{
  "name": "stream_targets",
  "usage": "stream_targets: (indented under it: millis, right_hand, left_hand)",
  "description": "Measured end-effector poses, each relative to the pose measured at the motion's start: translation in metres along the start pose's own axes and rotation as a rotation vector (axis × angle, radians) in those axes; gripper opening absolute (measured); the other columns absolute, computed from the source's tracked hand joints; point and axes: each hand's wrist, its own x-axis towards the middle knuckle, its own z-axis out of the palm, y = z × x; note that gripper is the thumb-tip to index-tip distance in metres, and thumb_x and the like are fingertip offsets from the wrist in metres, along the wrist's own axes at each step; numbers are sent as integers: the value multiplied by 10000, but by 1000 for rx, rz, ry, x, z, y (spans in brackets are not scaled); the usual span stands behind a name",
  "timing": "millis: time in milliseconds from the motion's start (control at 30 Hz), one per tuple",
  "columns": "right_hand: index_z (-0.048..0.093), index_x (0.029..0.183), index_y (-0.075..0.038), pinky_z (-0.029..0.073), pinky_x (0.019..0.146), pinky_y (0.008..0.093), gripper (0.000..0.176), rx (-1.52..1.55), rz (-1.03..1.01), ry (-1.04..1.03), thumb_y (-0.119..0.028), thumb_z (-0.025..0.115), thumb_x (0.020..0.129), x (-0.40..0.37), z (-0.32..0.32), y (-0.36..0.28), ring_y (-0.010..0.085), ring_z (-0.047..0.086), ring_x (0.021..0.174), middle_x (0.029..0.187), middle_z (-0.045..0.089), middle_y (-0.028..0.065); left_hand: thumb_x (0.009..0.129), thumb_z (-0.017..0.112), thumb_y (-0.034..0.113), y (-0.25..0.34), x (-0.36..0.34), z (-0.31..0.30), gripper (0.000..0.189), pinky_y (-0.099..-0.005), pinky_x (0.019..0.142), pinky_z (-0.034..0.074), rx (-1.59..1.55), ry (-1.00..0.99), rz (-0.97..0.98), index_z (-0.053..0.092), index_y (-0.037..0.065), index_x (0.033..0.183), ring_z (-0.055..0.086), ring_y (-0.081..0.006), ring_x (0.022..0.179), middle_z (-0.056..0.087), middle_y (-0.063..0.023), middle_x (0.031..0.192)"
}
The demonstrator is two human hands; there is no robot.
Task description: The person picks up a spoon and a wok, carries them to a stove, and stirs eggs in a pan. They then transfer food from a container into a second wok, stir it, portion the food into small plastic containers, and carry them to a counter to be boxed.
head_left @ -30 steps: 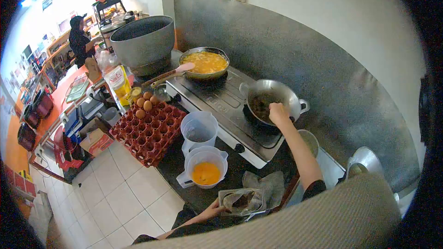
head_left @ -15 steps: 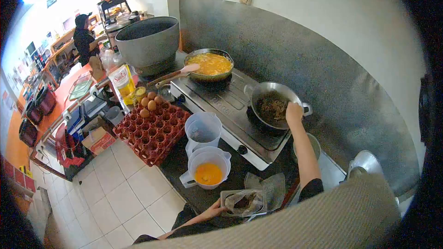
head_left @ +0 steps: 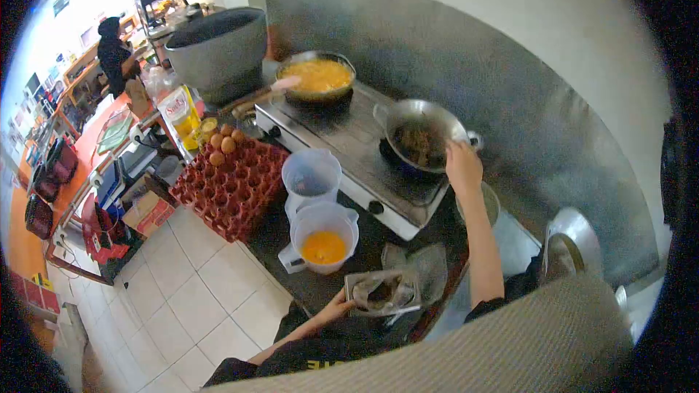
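My left hand grips the side of a small metal container lined with clear plastic, with dark food at its bottom. My right hand is at the near right rim of a metal wok, beside its loop handle. The fingers are bunched together and pointing down; whatever they hold is hidden. Dark brown shredded food lies in the wok, which sits on the right burner of a gas stove. Beside the container, a clear plastic bag lies on the dark counter.
A pan of yellow egg mixture stands on the far burner. Two plastic jugs, one with beaten egg, stand near a red egg tray with several eggs. A large grey pot stands behind. Far left, another person stands at a counter.
The camera view has shifted, so the scene sits higher and slightly left. My right hand has drawn back a little from the wok's middle toward its rim. My left hand still holds the container.
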Motion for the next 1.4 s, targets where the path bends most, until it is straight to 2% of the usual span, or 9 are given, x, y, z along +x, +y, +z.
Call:
stream_targets:
  millis: [233, 333, 467, 567, 800, 900, 1033, 1133, 1400]
  right_hand:
    - [635, 875, -49, 484, 733, 465, 229, 377, 359, -552, -243, 518, 843, -174, -40, -26, 385, 614, 758, 790, 637, 182]
    - [504, 1245, -50, 406, 942, 471, 676, 148, 523, -928, -503, 634, 760, -249, -23, -45, 403, 460, 1161, 1247, 484, 234]
    - [326, 1367, -133, 380, 960, 544, 863, 92, 588, -777, -433, 750, 678, -268, -24, -78, 446, 307, 1260, 1457, 148, 163]
    - [422, 1303, -218, 390, 961, 531, 735, 142, 562, -866, -344, 773, 669, -251, -24, -74, 448, 327, 1246, 1439, 228, 137]
    - [553, 1159, -251, 352, 1015, 496, 541, 244, 23, -872, -160, 743, 661, -293, 28, -77, 388, 345, 1250, 1359, 389, 95]
    - [532, 1215, -154, 317, 1037, 492, 508, 568, 59, -590, -192, 674, 729, -339, 61, -82, 376, 330, 1280, 1361, 395, 146]
    - [493, 1249, -131, 314, 1021, 472, 550, 1104, 226, -812, -394, 603, 779, -363, 32, -109, 397, 405, 1192, 1307, 441, 171]
    - [456, 1261, -54, 329, 995, 488, 600, 741, 83, -1029, -417, 577, 799, -342, 1, -130, 399, 427, 1172, 1283, 454, 204]
    - [486, 1206, -49, 338, 999, 483, 515, 531, 87, -500, -305, 642, 787, -354, -68, -123, 375, 438, 1152, 1207, 488, 171]
  left_hand:
    - [895, 527, 48, -4, -39, 9, 633, -320, 1011, 347, -146, 104, 16, 183, 74, 1426, 411, -186, 1213, 392, -67, 1363]
    - [899, 519, 44, -10, -66, -9, 649, -325, 1009, 355, -91, 153, -68, 153, 79, 1433, 407, -193, 1220, 370, -78, 1379]
    - [888, 514, 29, 34, -94, -3, 613, -310, 984, 371, -77, 230, -57, 210, 83, 1417, 422, -185, 1200, 400, -72, 1351]
    - [863, 532, 18, 41, -101, -6, 616, -307, 954, 388, -124, 317, -239, 244, 84, 1404, 432, -187, 1181, 411, -74, 1340]
    - [832, 541, -8, 53, -96, -2, 641, -322, 939, 398, -145, 326, -27, 258, 93, 1397, 481, -189, 1118, 442, -73, 1300]
    - [834, 533, -18, 82, -88, 25, 625, -337, 948, 397, -296, 282, -33, 269, 93, 1389, 490, -194, 1111, 452, -68, 1283]
    - [832, 531, -25, 76, -55, 37, 602, -335, 939, 408, -353, 193, -52, 292, 93, 1371, 506, -194, 1090, 488, -58, 1217]
    - [831, 532, -20, 85, -15, 74, 579, -310, 891, 437, -434, 104, -42, 314, 102, 1353, 523, -183, 1050, 508, -52, 1175]
    - [845, 511, -2, 89, 31, 107, 577, -390, 883, 480, -515, 59, -58, 297, 187, 1347, 501, -225, 1136, 466, -49, 1271]
